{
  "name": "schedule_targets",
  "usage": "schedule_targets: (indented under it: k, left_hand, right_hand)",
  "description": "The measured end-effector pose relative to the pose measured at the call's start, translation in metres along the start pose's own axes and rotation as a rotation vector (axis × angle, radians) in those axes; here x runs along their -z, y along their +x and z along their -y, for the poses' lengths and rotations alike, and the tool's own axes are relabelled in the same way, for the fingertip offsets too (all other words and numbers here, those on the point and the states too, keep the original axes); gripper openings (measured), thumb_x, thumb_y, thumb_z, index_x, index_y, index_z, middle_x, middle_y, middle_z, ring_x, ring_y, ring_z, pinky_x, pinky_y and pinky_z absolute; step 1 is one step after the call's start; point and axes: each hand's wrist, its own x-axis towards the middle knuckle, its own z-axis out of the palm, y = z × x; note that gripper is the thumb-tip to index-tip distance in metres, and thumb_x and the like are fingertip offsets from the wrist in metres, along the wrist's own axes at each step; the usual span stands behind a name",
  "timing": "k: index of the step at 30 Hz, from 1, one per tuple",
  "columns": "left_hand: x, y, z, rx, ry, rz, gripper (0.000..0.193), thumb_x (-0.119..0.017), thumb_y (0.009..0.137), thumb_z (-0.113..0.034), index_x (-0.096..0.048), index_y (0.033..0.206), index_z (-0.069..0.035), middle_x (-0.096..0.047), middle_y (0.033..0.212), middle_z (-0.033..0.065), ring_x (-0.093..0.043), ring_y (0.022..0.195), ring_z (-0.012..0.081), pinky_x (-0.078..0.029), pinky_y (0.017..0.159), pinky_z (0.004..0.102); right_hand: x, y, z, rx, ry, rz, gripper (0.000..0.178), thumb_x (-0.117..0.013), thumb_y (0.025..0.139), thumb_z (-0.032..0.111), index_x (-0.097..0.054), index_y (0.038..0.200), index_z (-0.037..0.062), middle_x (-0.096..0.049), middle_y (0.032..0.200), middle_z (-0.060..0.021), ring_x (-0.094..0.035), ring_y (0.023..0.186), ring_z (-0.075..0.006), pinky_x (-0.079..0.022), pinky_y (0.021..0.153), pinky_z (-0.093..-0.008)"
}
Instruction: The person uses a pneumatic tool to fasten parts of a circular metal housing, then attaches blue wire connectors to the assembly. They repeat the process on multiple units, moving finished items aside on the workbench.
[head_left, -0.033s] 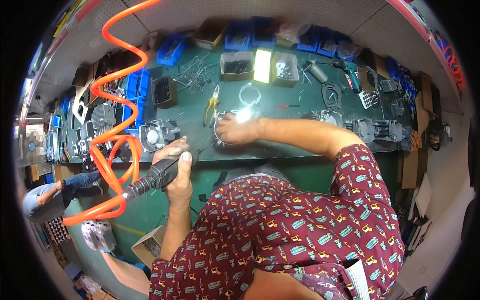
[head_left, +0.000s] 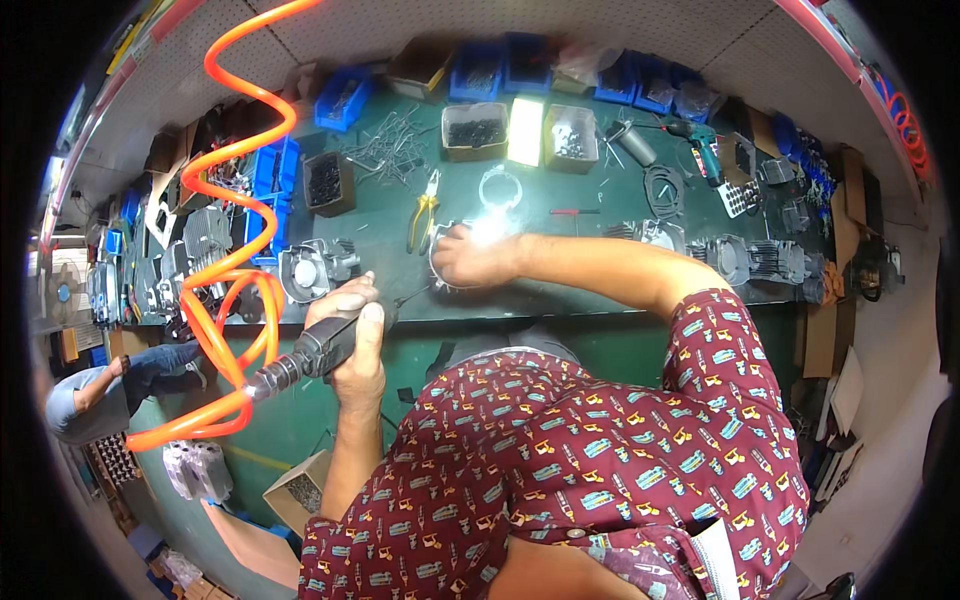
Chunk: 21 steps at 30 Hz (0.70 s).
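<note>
My left hand (head_left: pixel 356 332) is closed around a black air-driven hand tool (head_left: pixel 300 360), held just in front of the green workbench (head_left: pixel 560 300) edge. An orange coiled hose (head_left: pixel 225 270) runs from the tool's rear up to the left. My right hand (head_left: pixel 470 258) lies on a round metal casing (head_left: pixel 440 282) near the bench's front edge. A bright glare covers the knuckles, and whether the fingers grip the part is hidden. The tool's tip points toward that casing.
A grey engine casing (head_left: pixel 318 266) and yellow-handled pliers (head_left: pixel 424 215) lie left of my right hand. More engine casings (head_left: pixel 750 260) sit to the right. Blue bins (head_left: pixel 345 100) and grey trays of small parts (head_left: pixel 475 130) line the back. Another person (head_left: pixel 100 392) crouches at lower left.
</note>
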Motion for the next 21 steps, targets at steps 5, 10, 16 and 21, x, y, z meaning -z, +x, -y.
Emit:
schedule_targets:
  k: [5, 10, 16, 21]
  left_hand:
    - [-0.002, 0.004, -0.003, -0.026, 0.047, 0.049, 0.022, -0.062, 0.089, 0.001, -0.052, 0.109, -0.003, -0.062, 0.103, 0.0139, -0.061, 0.104, 0.0279, -0.045, 0.107, 0.0531]
    - [-0.013, 0.015, -0.007, -0.024, 0.004, 0.040, 0.022, -0.063, 0.086, 0.004, -0.053, 0.105, -0.002, -0.065, 0.101, 0.0163, -0.063, 0.103, 0.0289, -0.045, 0.106, 0.0546]
    - [-0.032, 0.029, -0.011, 0.015, -0.059, -0.009, 0.019, -0.064, 0.086, -0.001, -0.054, 0.102, -0.001, -0.064, 0.100, 0.0162, -0.062, 0.103, 0.0309, -0.044, 0.106, 0.0559]
    - [-0.079, 0.031, -0.015, 0.016, -0.004, 0.041, 0.019, -0.063, 0.088, -0.005, -0.052, 0.104, -0.003, -0.060, 0.099, 0.0132, -0.058, 0.104, 0.0271, -0.043, 0.108, 0.0540]
  right_hand:
    - [0.001, -0.009, -0.001, -0.096, 0.192, -0.253, 0.017, -0.060, 0.088, 0.015, -0.064, 0.101, 0.0043, -0.061, 0.105, -0.0116, -0.059, 0.104, -0.0304, -0.049, 0.086, -0.0434]
    - [0.042, -0.079, 0.004, -0.501, 0.653, -0.622, 0.025, -0.067, 0.083, 0.013, -0.062, 0.104, 0.0002, -0.068, 0.097, -0.0174, -0.069, 0.085, -0.0329, -0.056, 0.076, -0.0406]
    - [0.076, -0.216, -0.029, -0.842, 0.283, -0.917, 0.032, -0.074, 0.083, 0.014, -0.069, 0.112, 0.0016, -0.073, 0.099, -0.0168, -0.072, 0.085, -0.0269, -0.057, 0.077, -0.0369]
    - [0.040, -0.405, -0.116, -1.448, 0.118, -0.800, 0.019, -0.069, 0.083, 0.017, -0.074, 0.096, 0.0054, -0.073, 0.096, -0.0181, -0.072, 0.091, -0.0331, -0.057, 0.082, -0.0404]
